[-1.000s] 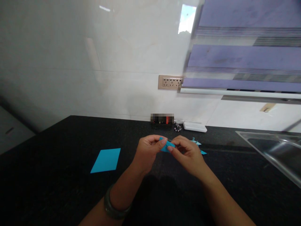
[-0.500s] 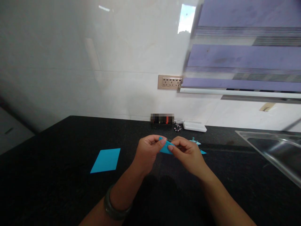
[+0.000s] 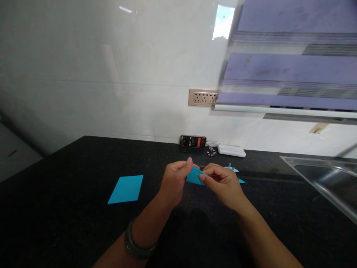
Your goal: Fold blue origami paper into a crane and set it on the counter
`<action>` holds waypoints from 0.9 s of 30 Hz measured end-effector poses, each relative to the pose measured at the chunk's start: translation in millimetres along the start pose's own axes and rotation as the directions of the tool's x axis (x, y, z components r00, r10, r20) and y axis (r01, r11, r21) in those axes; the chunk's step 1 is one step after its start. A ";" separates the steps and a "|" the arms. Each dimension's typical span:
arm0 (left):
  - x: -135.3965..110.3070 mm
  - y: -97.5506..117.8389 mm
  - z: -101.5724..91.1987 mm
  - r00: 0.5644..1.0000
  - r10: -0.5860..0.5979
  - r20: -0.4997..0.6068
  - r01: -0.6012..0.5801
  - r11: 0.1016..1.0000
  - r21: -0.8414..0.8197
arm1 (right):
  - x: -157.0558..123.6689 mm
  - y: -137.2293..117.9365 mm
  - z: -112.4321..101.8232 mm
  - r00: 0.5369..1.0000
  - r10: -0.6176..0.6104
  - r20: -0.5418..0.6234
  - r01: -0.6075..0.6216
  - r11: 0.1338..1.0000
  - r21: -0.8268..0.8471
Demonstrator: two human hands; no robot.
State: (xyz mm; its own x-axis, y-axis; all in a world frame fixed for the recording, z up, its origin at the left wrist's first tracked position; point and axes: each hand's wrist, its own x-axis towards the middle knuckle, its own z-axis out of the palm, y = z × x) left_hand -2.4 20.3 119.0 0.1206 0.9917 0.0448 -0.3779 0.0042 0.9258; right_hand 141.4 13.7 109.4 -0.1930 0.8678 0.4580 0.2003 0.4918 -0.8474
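Note:
A folded piece of blue paper (image 3: 194,176) is held up between both hands above the dark counter. My left hand (image 3: 175,179) grips its left side, the thumb raised along the edge and the fingers behind. Thumb and fingers of my right hand (image 3: 223,183) pinch the paper's right end. To the left, a flat blue paper sheet (image 3: 126,189) lies on the counter. Partly hidden behind my right hand are some pointed blue paper pieces (image 3: 241,181); their full shape does not show.
A phone with a lit timer screen (image 3: 193,142) leans against the wall. Beside it lie a beaded ring (image 3: 211,151) and a white box-like object (image 3: 231,150). The black counter (image 3: 69,223) meets a metal sink (image 3: 329,182) on the right. Wall sockets (image 3: 204,97) and a purple blind (image 3: 290,67) are above.
My left thumb has lifted from the paper's face to its upper left edge, baring more of the blue surface. My right hand keeps its pinch almost in place.

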 end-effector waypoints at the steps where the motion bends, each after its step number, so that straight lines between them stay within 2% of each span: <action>1: 0.2 0.5 -0.5 1.000 -0.019 0.001 0.019 1.000 -0.009 | 0.1 -0.2 -0.1 1.000 0.004 -0.003 -0.004 1.000 0.004; 4: 0.7 1.4 -1.8 1.000 -0.017 0.004 0.017 1.000 -0.002 | 0.4 -1.1 -0.7 1.000 0.019 -0.010 -0.019 1.000 0.009; 9: 0.7 0.3 -2.6 0.994 0.106 -0.007 -0.105 0.989 0.106 | -0.1 -1.3 -0.6 0.999 0.032 -0.001 -0.032 0.999 -0.018; 15: -1.8 1.4 0.8 0.991 0.131 -0.024 -0.125 0.977 0.175 | -2.1 0.4 5.2 0.999 -0.012 -0.043 0.007 0.994 -0.109; 20: -1.9 0.3 1.5 0.989 0.142 -0.047 -0.133 0.979 0.152 | -3.2 -2.7 5.7 0.997 -0.063 -0.044 0.056 0.988 -0.144; 24: 1.0 -1.8 -2.7 0.986 0.157 -0.058 -0.149 0.982 0.118 | -2.8 -3.9 4.2 1.000 -0.022 0.010 0.024 0.990 -0.142; 27: 2.5 -3.1 -5.0 0.985 0.161 -0.060 -0.153 0.981 0.122 | -2.2 -1.5 4.8 0.998 0.041 -0.039 -0.045 0.993 -0.113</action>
State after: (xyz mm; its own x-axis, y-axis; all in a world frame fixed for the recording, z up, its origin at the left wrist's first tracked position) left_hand -5.6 23.5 114.4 0.0032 0.9853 0.1709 -0.2768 -0.1634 0.9469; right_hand 136.9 10.7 108.3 -0.1474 0.8891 0.4333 0.3160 0.4574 -0.8312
